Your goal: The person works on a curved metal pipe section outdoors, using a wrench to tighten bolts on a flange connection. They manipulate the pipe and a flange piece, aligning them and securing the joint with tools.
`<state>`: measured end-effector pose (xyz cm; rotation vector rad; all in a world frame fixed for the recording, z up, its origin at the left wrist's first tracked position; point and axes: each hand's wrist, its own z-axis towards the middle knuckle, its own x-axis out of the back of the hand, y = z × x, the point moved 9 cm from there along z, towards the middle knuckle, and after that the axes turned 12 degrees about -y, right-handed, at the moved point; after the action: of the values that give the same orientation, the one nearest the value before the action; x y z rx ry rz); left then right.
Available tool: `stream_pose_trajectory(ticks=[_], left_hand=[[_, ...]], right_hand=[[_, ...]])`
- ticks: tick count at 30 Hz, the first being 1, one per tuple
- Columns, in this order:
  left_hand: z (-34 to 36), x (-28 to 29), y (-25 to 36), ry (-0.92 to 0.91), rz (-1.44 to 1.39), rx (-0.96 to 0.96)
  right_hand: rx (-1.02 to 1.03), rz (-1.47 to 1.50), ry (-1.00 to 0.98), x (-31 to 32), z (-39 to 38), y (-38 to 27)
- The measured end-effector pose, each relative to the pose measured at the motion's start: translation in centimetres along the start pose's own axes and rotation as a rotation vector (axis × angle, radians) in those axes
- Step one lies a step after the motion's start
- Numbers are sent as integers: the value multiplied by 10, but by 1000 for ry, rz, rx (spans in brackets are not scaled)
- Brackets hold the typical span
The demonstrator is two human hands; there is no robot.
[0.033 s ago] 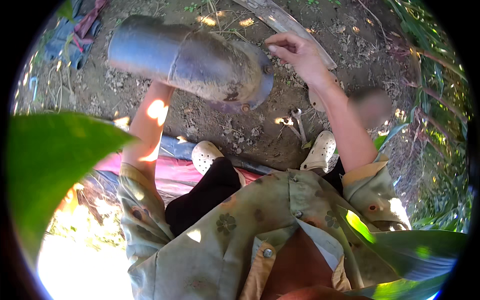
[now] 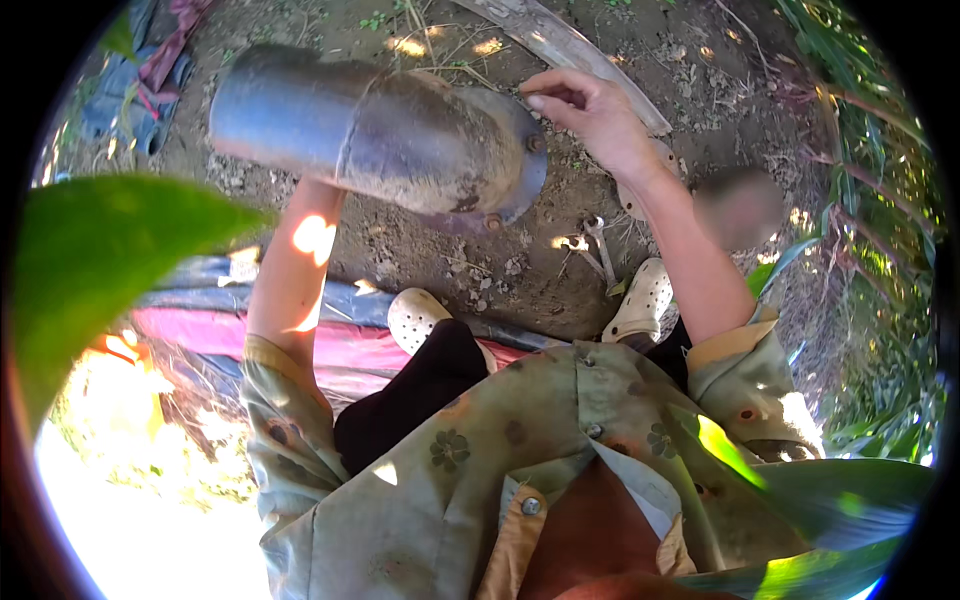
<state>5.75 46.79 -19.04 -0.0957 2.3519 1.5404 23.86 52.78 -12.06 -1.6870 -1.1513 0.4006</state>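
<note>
A bent metal pipe elbow (image 2: 330, 125), dusty on its right part, has a round flange (image 2: 520, 190) with bolts. My left hand (image 2: 320, 188) reaches beneath the pipe's left section, its fingers hidden behind it. My right hand (image 2: 590, 125) hangs just right of the flange, thumb and forefinger pinched; anything between them is too small to make out. Below that hand, two open-ended wrenches (image 2: 600, 250) lie on the dirt near my shoes.
A long flat weathered strip (image 2: 530, 30) lies at the top, with a round plate (image 2: 630, 195) behind my right arm. Folded red and blue sheeting (image 2: 200, 325) runs by my feet. Bundled cloth (image 2: 120, 100) sits upper left. Tall green plants (image 2: 860, 150) border the right; big leaves intrude both sides.
The pipe and my right hand appear shifted slightly left in the view, the pipe also a little lower. Little else differs.
</note>
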Motion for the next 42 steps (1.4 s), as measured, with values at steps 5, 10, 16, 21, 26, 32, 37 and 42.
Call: stream_pose_trajectory(ticks=[5, 10, 16, 21, 26, 32, 37, 42], left_hand=[[-2, -4, -36, -123, -129, 131], [-12, 15, -55, -108, 38, 285], [-9, 13, -54, -162, 30, 415], [-11, 2, -61, -250, -260, 426], [-22, -14, -25, -92, -326, 534], [-37, -14, -15, -109, -374, 300], [-40, -21, -24, 9, -441, 163], [-47, -20, -32, 104, -491, 198]], right_hand=[[117, -307, -57, -24, 7, -23], [175, -263, 9, -24, 8, -26], [211, -234, 101, -20, 4, -15], [217, -250, 40, -21, 4, -13], [330, -373, 53, -20, 1, -23], [404, -460, 55, -22, 8, -34], [495, -363, -46, -38, 31, -49], [621, -404, -145, -50, 41, -53]])
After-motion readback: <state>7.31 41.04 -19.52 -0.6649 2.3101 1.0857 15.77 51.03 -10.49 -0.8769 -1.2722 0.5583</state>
